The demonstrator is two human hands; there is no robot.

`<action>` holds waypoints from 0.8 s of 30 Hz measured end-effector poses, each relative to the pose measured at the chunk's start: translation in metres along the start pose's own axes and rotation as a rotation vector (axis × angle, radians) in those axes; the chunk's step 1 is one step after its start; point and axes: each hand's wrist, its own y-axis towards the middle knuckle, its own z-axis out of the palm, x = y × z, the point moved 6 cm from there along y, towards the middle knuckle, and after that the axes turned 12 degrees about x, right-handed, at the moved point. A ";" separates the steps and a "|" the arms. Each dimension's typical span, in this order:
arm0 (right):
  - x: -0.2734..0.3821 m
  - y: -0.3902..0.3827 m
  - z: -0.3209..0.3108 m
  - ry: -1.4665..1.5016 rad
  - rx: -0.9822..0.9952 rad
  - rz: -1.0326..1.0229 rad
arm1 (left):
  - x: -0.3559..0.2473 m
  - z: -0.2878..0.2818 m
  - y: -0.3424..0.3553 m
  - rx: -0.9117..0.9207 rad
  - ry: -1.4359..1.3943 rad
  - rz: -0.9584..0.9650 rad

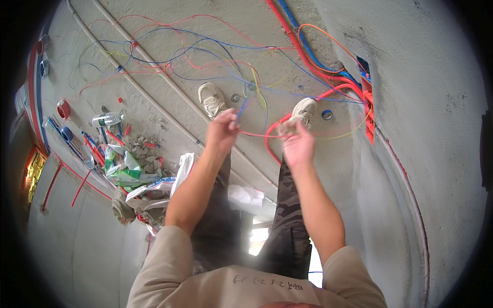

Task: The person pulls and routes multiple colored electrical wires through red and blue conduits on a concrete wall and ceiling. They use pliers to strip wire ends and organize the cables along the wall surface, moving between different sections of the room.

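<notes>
A red wire (259, 135) spans the gap between my two hands in front of my legs. My left hand (222, 131) is closed, fingertips pinched on one end of this stretch; a blurred blue strand rises beside them. My right hand (298, 145), somewhat smeared by motion, has its fingers closed round the other end. A yellow wire (341, 135) runs from near my right hand toward an orange-red wall box (368, 105). Blue wire (318, 94) passes above my hands to the same box. Exactly how the fingertips sit on the wire is too blurred to tell.
Loose red, blue and yellow wires (205, 43) tangle over the concrete floor. Red conduit (295, 38) bends toward the wall at right. Two pale pipes (154, 66) cross at left, near a plastic bottle (107, 119), rubble and bags (123, 167). A blue tape roll (327, 115) lies by my right shoe.
</notes>
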 end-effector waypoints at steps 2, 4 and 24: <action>0.060 0.041 -0.028 -0.041 -0.109 -0.173 | -0.028 -0.003 -0.025 -0.130 -0.051 0.080; 0.122 0.087 -0.055 -0.082 -0.214 -0.314 | -0.060 -0.022 -0.049 -0.139 0.045 0.129; 0.033 -0.197 0.170 0.086 0.286 0.004 | 0.013 0.273 -0.190 0.477 2.302 0.762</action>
